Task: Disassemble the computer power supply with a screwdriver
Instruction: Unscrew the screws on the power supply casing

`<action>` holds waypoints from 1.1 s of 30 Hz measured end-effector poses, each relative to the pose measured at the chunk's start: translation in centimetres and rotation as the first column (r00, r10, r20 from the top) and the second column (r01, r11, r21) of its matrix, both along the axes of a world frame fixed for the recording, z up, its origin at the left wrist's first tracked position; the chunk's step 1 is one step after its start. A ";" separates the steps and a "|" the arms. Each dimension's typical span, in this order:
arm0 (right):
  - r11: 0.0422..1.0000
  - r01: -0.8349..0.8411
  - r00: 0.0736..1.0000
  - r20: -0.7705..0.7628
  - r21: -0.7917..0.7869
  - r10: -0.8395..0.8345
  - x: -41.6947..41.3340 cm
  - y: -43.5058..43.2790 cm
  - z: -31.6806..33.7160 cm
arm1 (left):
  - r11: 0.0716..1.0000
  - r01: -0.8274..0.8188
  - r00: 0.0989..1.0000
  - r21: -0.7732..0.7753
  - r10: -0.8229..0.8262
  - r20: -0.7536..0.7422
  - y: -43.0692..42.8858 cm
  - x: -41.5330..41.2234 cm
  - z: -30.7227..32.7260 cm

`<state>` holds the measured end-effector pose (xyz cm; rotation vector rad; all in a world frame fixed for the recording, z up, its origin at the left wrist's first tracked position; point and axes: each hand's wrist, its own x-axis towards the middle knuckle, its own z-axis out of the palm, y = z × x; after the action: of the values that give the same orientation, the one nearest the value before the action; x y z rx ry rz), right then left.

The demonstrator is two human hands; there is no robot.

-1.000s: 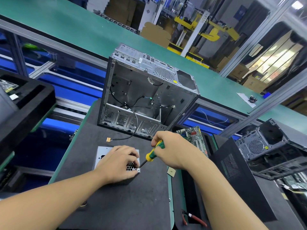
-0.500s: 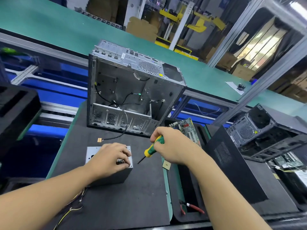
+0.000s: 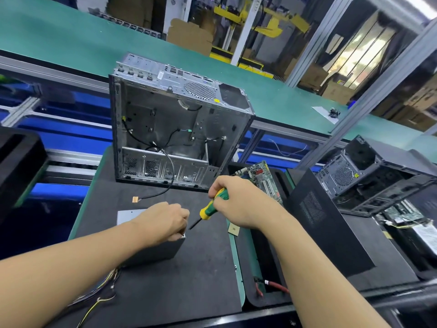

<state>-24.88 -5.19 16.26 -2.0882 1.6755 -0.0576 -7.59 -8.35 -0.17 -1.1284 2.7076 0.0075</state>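
The grey metal power supply [image 3: 128, 216] lies on the black mat, its coloured wire bundle [image 3: 104, 292] trailing toward me. My left hand [image 3: 165, 222] rests on top of it with fingers curled at its right front corner; whether they pinch something is hidden. My right hand [image 3: 238, 201] grips the green and yellow screwdriver [image 3: 210, 207]. The screwdriver's dark tip points down-left, just off that corner of the power supply and close to my left fingers.
An empty open computer case [image 3: 179, 129] stands upright behind the power supply, a black cable hanging out. A circuit board [image 3: 262, 176] leans right of it. A black side panel [image 3: 326, 223], another case [image 3: 369, 176] and red-handled pliers [image 3: 272, 285] are at right.
The screwdriver tip has drawn back from the top of the power supply to just off its right corner. My left hand has curled over that corner. My view has shifted.
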 end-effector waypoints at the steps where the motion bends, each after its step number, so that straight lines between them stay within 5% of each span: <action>1: 1.000 -0.001 1.000 -0.001 0.000 0.001 0.0 0.0 0.0 | 1.000 -0.004 1.000 0.015 0.004 0.001 0.0 0.0 0.0; 4: 1.000 -0.010 1.000 -0.003 0.000 0.010 0.0 0.1 0.0 | 0.998 -0.005 1.000 0.056 0.005 0.006 -0.4 -0.3 0.0; 7: 1.000 -0.006 0.999 0.045 0.003 0.006 0.0 0.2 0.0 | 0.988 0.004 0.981 0.155 0.026 -0.194 -0.9 0.6 -0.5; 11: 0.999 -0.036 0.998 0.045 0.002 0.036 0.4 0.4 -0.7 | 0.931 -0.042 0.742 0.364 0.273 -0.613 -0.3 3.1 -2.5; 13: 0.999 -0.046 0.998 0.034 0.016 0.045 0.7 0.4 -1.2 | 0.904 -0.058 0.631 0.423 0.361 -0.686 0.4 3.6 -3.1; 33: 0.996 -0.071 0.997 0.010 0.045 0.070 1.5 -0.2 -1.7 | 0.912 -0.090 0.591 0.400 0.372 -0.716 1.2 2.9 -3.4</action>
<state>-23.34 -5.43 14.53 -2.1088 1.5824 -0.0058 -4.65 -7.13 -3.58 -1.6434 2.9952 1.2413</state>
